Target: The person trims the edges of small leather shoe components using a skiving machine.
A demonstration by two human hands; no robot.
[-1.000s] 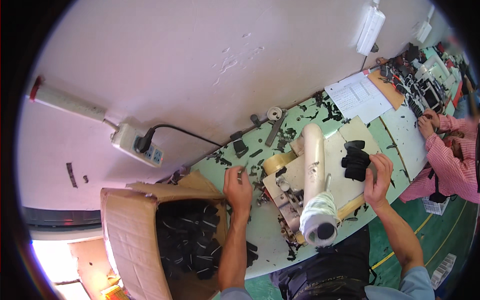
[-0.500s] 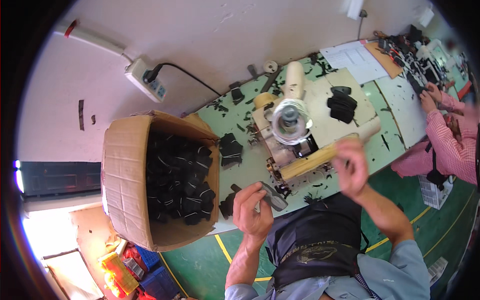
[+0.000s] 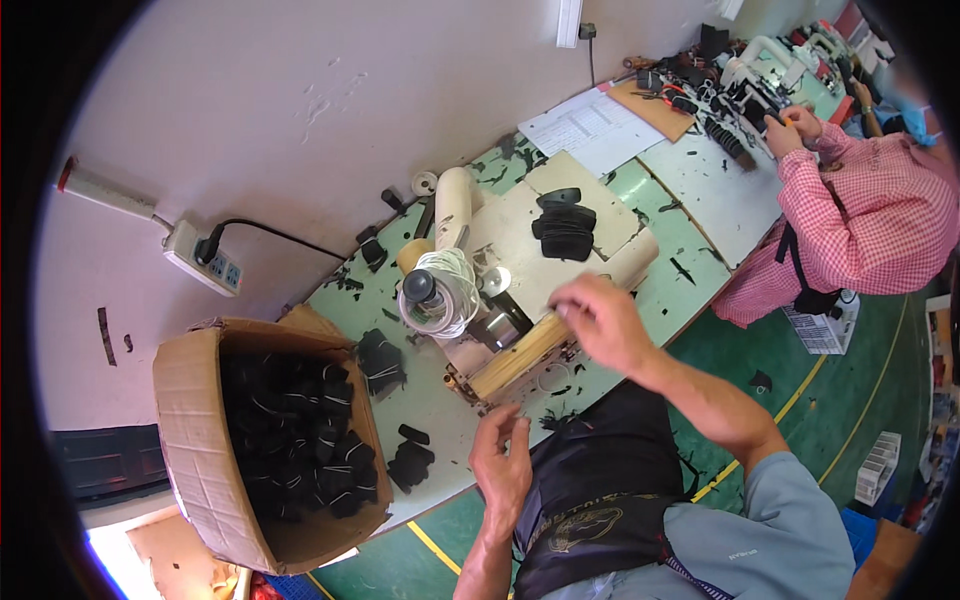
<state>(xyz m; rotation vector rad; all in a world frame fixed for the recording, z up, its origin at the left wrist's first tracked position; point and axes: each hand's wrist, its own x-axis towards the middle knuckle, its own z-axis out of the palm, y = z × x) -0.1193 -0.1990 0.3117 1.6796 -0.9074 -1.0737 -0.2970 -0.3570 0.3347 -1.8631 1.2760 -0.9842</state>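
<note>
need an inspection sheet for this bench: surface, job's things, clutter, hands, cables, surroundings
Surface: pale green table, strewn in places.
Job's things: stacked black pieces on the cream machine; cardboard box holding black bundles.
Clutter: black scraps around the machine.
Left hand: near the table's front edge, fingers part-curled; grip unclear.
Right hand: by the yellow strip; contact unclear.
Cables: black cable plugged into the white power strip.
Surroundings: co-worker at right; green floor.

Lettering (image 3: 743, 553) on apron (image 3: 600, 450) and shirt (image 3: 770, 510); illegible print on paper (image 3: 600, 140)
</note>
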